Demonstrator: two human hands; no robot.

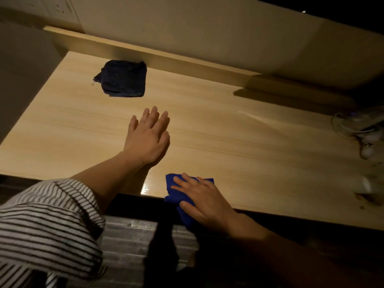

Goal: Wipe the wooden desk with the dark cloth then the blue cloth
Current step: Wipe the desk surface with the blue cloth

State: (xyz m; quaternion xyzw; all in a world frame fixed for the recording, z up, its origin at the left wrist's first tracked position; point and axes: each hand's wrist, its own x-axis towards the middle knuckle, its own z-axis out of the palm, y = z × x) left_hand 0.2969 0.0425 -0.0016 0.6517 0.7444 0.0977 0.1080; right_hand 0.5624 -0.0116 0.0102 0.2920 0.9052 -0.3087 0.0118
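The light wooden desk (228,132) fills the middle of the head view. A folded dark cloth (123,79) lies alone at the back left, close to the raised back ledge. My left hand (148,136) rests flat on the desk's middle, fingers spread, holding nothing. The bright blue cloth (176,194) sits at the desk's front edge and hangs partly over it. My right hand (200,199) presses on top of it, thumb curled under one fold.
White cables and a small white device (361,129) lie tangled at the right end of the desk. A pale blurred object (367,187) sits near the front right corner. A wall panel rises behind the back ledge (187,59).
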